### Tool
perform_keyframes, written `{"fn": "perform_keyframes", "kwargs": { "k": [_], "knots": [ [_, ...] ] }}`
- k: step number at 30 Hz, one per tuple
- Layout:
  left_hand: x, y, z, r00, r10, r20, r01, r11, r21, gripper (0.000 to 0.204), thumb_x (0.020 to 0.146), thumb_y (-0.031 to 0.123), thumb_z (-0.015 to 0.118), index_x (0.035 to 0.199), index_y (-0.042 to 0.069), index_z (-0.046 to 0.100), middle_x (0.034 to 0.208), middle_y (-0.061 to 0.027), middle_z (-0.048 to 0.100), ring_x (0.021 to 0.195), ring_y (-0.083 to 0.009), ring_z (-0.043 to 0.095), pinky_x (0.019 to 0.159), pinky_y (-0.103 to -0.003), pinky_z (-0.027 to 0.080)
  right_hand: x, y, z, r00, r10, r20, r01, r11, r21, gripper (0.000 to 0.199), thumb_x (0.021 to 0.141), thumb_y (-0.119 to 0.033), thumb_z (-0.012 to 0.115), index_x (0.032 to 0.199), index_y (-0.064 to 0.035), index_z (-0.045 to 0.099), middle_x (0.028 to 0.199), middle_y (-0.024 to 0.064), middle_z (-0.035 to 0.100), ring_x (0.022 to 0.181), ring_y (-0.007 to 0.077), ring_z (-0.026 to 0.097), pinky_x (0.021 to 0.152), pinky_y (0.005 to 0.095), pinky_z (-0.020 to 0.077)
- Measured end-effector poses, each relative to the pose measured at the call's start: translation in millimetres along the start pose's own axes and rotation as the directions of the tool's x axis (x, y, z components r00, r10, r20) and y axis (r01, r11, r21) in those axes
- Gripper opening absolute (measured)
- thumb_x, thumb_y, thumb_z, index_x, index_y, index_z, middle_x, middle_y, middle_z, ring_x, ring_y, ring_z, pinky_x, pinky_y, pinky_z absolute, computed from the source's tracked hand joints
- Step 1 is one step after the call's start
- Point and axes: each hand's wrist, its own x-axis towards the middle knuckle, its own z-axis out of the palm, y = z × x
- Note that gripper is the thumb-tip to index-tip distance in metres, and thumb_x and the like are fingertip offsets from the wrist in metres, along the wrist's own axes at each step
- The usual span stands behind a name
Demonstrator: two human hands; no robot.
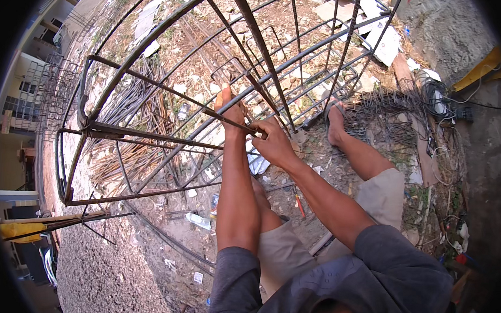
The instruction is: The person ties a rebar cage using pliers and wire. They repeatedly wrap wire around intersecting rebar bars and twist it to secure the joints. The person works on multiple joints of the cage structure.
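Note:
A long cage of dark steel reinforcing bars (173, 142), with rectangular ties, stretches across the view in front of me. My left hand (232, 109) reaches up among the bars, its fingers closed about one of the long rods; the far side of that grip is hidden. Just to its right, my right hand (273, 141) has its fingers curled tight at the end of a slanting steel bar (226, 119). Whether a thin tie wire is also between those fingers is too small to see.
Loose rods (128, 100) lie heaped on the littered ground beyond the cage. Tangled wire bundles (381, 110) lie right of my foot (335, 121). A gravel pile (103, 272) spreads at lower left. An orange-handled tool (300, 205) lies near my legs. A concrete wall (447, 21) rises at right.

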Motion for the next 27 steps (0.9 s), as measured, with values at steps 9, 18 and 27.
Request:
{"fn": "perform_keyframes", "kwargs": {
  "k": [9, 18, 27],
  "knots": [
    [9, -7, -6, 1.0, 0.005, 0.0, -0.005, 0.996, 0.089, 0.04, 0.106, 0.037, 0.041, 0.073, 0.015, 0.041, 0.049, 0.0042, 0.031, 0.034, -0.0095, 0.03, 0.032, -0.027, 0.026, 4, 8, 11, 0.998, -0.034, -0.061, 0.028, 0.995, -0.096, 0.031, 0.077, -0.01, 0.066, 0.107, -0.0064, 0.069, 0.104, 0.013, 0.056, 0.101, 0.0271, 0.056, 0.085, 0.034, 0.0476],
    [14, -11, -20, 0.998, 0.049, 0.029, -0.051, 0.993, 0.111, 0.041, 0.107, 0.036, 0.039, 0.072, 0.015, 0.038, 0.05, 0.0031, 0.03, 0.035, -0.0108, 0.03, 0.032, -0.028, 0.028, -4, 1, 7, 0.996, -0.076, -0.041, 0.071, 0.991, -0.111, 0.026, 0.085, -0.012, 0.061, 0.109, -0.006, 0.071, 0.105, 0.0146, 0.057, 0.098, 0.0309, 0.06, 0.086, 0.0391, 0.0497],
    [15, -12, -21, 0.998, 0.068, 0.015, -0.069, 0.992, 0.108, 0.041, 0.104, 0.033, 0.043, 0.069, 0.013, 0.039, 0.05, 0.0021, 0.035, 0.041, -0.0103, 0.035, 0.039, -0.03, 0.028, 11, 0, -8, 0.973, -0.232, 0.014, 0.229, 0.951, -0.209, 0.021, 0.082, 0.0, 0.056, 0.094, -0.0044, 0.072, 0.098, 0.0136, 0.062, 0.093, 0.0345, 0.063, 0.081, 0.0442, 0.051]
  ]
}}
